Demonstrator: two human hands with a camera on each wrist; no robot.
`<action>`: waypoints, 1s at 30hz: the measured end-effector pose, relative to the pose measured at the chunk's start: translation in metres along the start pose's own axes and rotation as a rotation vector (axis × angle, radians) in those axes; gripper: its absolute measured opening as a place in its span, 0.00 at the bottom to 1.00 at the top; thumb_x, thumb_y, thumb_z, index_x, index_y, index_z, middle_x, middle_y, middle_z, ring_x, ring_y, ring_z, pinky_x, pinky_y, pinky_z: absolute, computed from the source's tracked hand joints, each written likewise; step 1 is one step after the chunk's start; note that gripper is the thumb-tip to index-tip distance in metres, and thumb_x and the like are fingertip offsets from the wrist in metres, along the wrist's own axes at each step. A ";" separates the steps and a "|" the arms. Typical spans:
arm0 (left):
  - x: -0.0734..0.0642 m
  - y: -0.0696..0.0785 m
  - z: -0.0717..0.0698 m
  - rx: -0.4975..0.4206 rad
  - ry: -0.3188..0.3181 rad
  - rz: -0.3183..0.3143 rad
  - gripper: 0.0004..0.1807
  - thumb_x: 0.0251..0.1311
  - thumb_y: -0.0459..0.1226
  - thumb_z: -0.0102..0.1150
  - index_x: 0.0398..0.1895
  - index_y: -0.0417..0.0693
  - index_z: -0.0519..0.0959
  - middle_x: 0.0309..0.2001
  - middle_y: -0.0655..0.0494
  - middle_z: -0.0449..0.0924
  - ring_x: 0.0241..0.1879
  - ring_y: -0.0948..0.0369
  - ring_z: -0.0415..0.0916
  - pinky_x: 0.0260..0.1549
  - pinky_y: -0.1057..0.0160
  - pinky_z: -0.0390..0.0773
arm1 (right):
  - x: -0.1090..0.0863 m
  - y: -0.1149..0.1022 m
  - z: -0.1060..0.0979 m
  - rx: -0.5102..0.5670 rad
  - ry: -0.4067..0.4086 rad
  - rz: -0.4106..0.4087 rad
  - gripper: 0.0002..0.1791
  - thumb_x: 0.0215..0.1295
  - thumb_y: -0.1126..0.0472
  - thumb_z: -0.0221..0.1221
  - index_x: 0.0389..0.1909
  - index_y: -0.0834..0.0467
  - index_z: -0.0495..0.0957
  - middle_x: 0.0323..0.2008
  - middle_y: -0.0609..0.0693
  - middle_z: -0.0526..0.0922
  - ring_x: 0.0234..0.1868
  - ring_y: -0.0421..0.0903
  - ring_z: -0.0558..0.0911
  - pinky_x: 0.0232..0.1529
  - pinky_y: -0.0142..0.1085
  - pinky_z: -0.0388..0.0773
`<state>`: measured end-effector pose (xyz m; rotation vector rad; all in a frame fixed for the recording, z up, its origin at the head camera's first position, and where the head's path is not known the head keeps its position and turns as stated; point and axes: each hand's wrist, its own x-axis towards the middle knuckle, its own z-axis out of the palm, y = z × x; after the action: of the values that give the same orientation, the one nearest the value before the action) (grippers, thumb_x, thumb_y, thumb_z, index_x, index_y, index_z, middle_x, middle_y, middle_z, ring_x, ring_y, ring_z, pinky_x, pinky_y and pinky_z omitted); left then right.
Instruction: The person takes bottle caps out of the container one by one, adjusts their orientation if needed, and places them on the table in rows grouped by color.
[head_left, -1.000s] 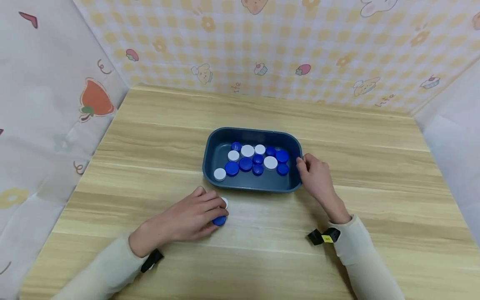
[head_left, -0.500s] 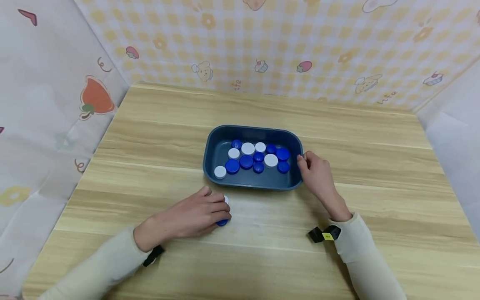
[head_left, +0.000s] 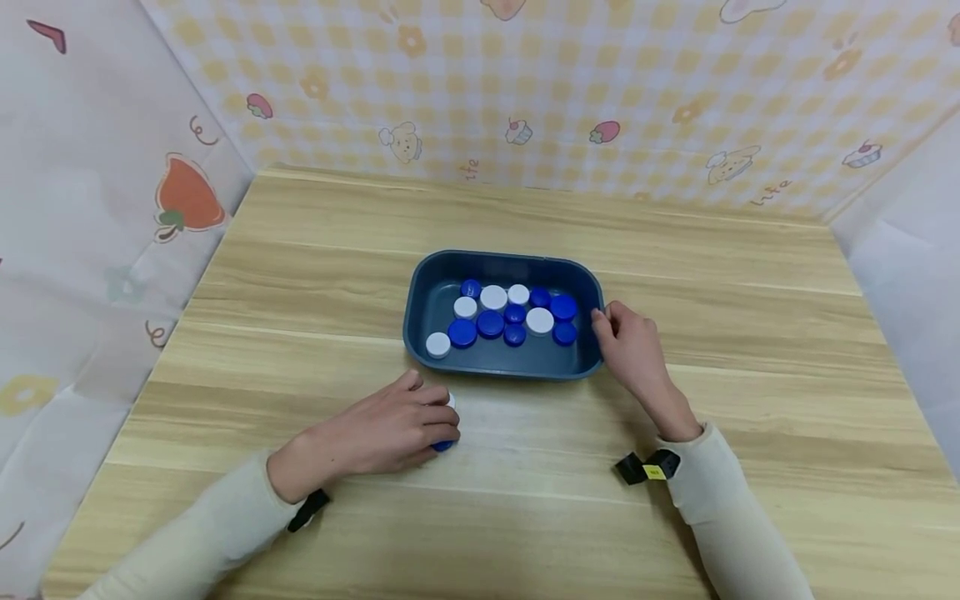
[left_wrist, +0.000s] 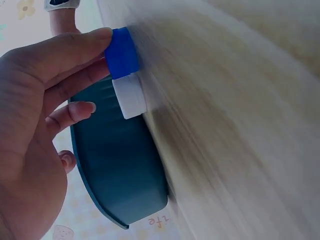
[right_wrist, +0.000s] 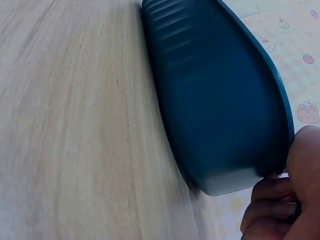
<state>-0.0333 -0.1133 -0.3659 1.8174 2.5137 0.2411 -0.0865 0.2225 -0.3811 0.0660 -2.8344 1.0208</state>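
Note:
My left hand (head_left: pixel 382 429) is low over the table in front of the dark blue-green plastic tray (head_left: pixel 495 372). In the left wrist view, thumb and a finger pinch a blue bottle cap (left_wrist: pixel 121 52) that stands at the tabletop. Right beside it is a white bottle cap (left_wrist: pixel 130 96), touching the blue one in that view; in the head view the fingers mostly cover both. My right hand (head_left: pixel 633 350) grips the tray's right end, thumb over the rim and the other fingers curled outside. Inside the tray lie several blue caps (head_left: pixel 491 324) and white caps (head_left: pixel 540 322).
The wood-grain table (head_left: pixel 750 333) extends around the tray on all sides. A yellow checked backdrop (head_left: pixel 555 92) rises at its far edge, and a white sheet (head_left: pixel 75 250) hangs at the left. Black wrist cameras (head_left: pixel 307 511) hang under both cuffs.
The left fingers have shifted slightly to the right and now cover more of the blue cap. The right hand keeps its hold on the tray, and the caps inside stay in place.

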 end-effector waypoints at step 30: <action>0.014 -0.027 -0.044 -0.093 0.404 -0.213 0.14 0.54 0.37 0.69 0.44 0.43 0.80 0.42 0.54 0.80 0.41 0.57 0.70 0.33 0.62 0.66 | -0.001 -0.001 -0.001 0.010 -0.007 0.010 0.19 0.72 0.55 0.48 0.20 0.58 0.68 0.14 0.49 0.65 0.18 0.48 0.66 0.17 0.36 0.60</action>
<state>-0.0679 -0.1130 -0.3255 1.5816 2.8691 0.7717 -0.0857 0.2223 -0.3794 0.0563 -2.8389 1.0382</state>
